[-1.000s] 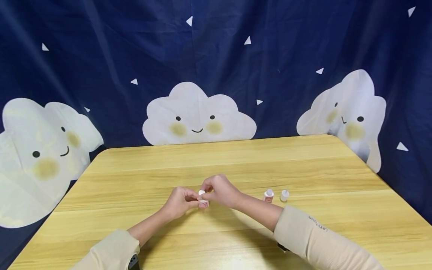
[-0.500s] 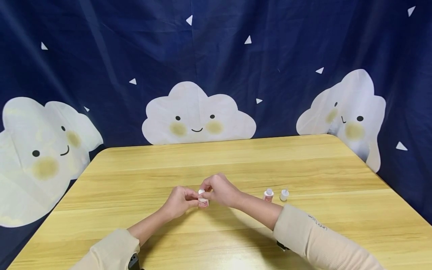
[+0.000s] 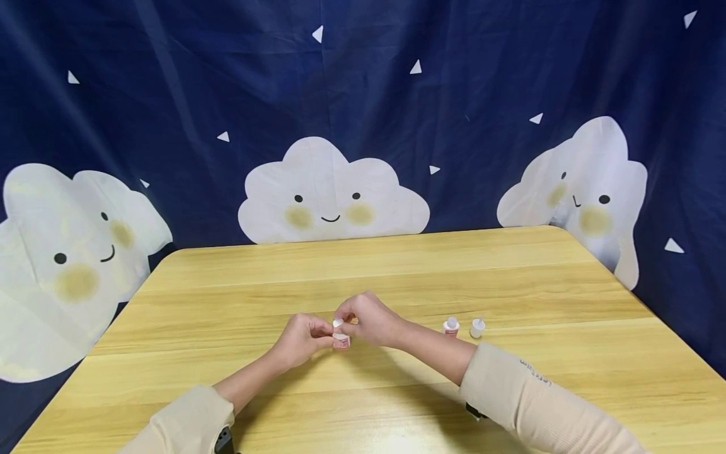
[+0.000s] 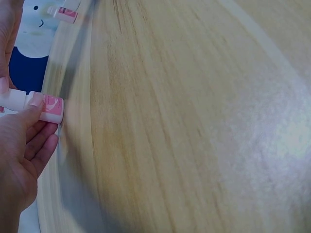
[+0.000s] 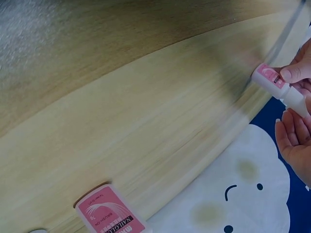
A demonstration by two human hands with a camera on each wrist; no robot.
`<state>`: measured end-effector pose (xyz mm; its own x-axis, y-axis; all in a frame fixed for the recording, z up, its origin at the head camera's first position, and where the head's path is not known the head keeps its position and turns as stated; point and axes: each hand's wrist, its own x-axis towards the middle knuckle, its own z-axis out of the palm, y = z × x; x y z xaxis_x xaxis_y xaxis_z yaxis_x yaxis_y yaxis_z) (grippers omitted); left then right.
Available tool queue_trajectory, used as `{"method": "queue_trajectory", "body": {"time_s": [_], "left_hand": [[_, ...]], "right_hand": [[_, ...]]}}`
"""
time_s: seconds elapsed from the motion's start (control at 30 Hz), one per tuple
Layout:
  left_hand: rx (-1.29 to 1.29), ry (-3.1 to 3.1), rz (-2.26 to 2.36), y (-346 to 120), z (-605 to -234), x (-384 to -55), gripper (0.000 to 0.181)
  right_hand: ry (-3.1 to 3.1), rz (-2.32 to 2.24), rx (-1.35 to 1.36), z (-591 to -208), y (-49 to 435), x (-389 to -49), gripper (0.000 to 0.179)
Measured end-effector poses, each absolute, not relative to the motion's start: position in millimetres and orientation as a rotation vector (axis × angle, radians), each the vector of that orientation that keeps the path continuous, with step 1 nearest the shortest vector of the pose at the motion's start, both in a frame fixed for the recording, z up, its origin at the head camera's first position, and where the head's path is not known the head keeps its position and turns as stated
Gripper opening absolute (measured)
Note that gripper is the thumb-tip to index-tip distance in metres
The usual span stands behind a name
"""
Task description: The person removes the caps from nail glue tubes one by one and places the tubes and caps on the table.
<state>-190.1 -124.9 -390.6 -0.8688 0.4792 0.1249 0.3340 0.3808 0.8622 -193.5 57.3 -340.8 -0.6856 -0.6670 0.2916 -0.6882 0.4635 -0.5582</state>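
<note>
Near the middle of the table, my left hand (image 3: 300, 340) grips a small white nail glue bottle (image 3: 341, 341) with a pink label. The thumb lies across the label of the bottle (image 4: 51, 108) in the left wrist view. My right hand (image 3: 371, 321) pinches the bottle's white cap (image 3: 338, 323) between thumb and fingers. In the right wrist view the cap (image 5: 295, 100) is in line with the bottle (image 5: 271, 79); fingers hide part of it. Whether it is still threaded on, I cannot tell.
To the right, beyond my right forearm, stands a second nail glue bottle (image 3: 450, 326) with a pale pointed top. Beside it is a loose white cap (image 3: 478, 328) with a thin stem upward. A dark blue cloud-print curtain (image 3: 363, 82) hangs behind the wooden table (image 3: 397, 271).
</note>
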Motion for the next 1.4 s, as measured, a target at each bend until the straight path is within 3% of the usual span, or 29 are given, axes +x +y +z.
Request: {"method": "queue_trajectory", "body": {"time_s": [0.43,0.97,1.4], "left_hand": [[0.729,2.517,1.487,-124.9,-390.7,-190.4,0.013],[0.766,2.471,1.528,-125.2,-393.3,-191.9,0.014],[0.754,2.486,1.513,-125.2,-394.8,-192.4,0.013]], "right_hand": [[-2.654,0.956,1.313,-338.2,57.8,-196.0,0.009],[-2.718,1.203,1.038,-343.1,55.7,-191.6,0.005],[-2.712,1.151,1.08,-342.7,55.4,-192.1,0.005]]}}
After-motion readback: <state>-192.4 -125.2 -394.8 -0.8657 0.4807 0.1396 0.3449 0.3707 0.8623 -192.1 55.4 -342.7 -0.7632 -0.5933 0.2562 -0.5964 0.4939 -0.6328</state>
